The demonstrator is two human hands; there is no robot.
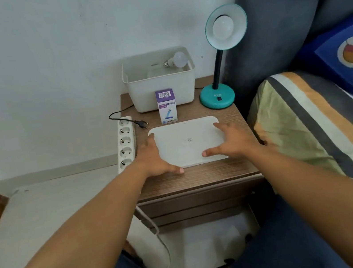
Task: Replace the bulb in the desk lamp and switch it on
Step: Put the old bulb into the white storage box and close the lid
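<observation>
A teal desk lamp [218, 97] stands at the back right of the wooden nightstand [201, 176], its shade tilted towards me with a white bulb [223, 26] inside. A loose white bulb [178, 59] lies in the open white bin [161, 89] at the back. In front of the bin stands a purple and white bulb box [167, 107]. A flat white lid [186, 141] lies on the nightstand. My left hand [151, 159] holds its left edge and my right hand [232, 140] its right edge, fingers spread.
The lamp's black plug [143, 123] lies unplugged beside a white power strip [125, 142] at the nightstand's left edge. A bed with a striped pillow [284, 115] and a grey headboard presses against the right side. A white wall stands behind.
</observation>
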